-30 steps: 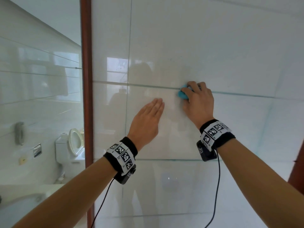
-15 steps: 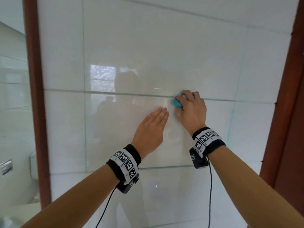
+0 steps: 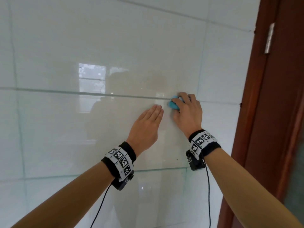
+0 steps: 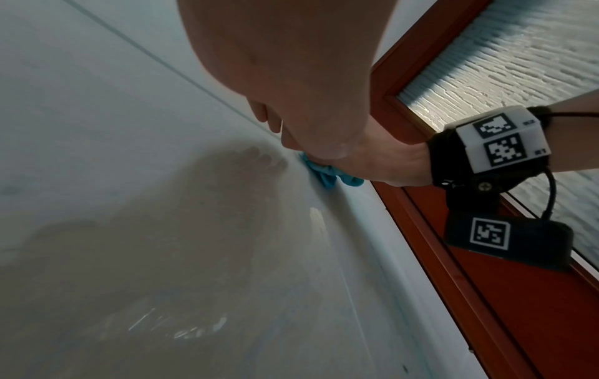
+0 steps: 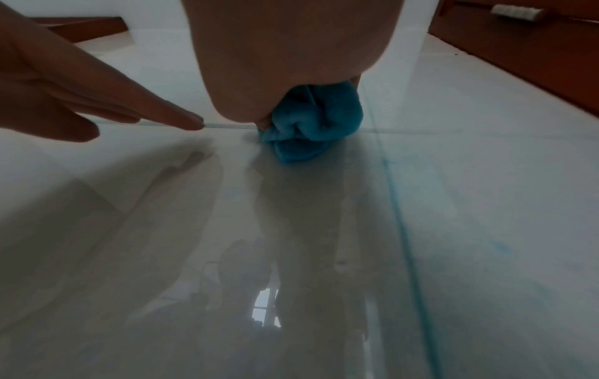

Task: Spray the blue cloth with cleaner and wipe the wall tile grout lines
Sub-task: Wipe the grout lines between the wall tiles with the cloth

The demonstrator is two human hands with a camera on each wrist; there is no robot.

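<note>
- Right hand (image 3: 189,113) curled round a bunched blue cloth (image 3: 173,104), pressing it to the glossy white wall tile (image 3: 98,38).
- Cloth wadded into a lump with no clear long axis; folds bulging out toward the left of the fist in the head view, out from under the palm in the right wrist view (image 5: 311,123).
- Cloth sitting right on the horizontal grout line (image 3: 65,92), just left of where a vertical grout line (image 3: 199,71) crosses it.
- Grout line running left to right across the wall, tilted slightly down toward the right in the head view.
- Left hand (image 3: 146,127) laid flat on the tile just below that line, fingers straight and together, pointing up and right toward the cloth, holding nothing; fingertips near the cloth but apart from it.
- Reddish-brown door frame (image 3: 263,112) at the right edge of the tiled wall, with a metal hinge (image 3: 269,38) high on it.
- Patterned frosted glass (image 4: 518,56) set in the door, seen from the left wrist.
</note>
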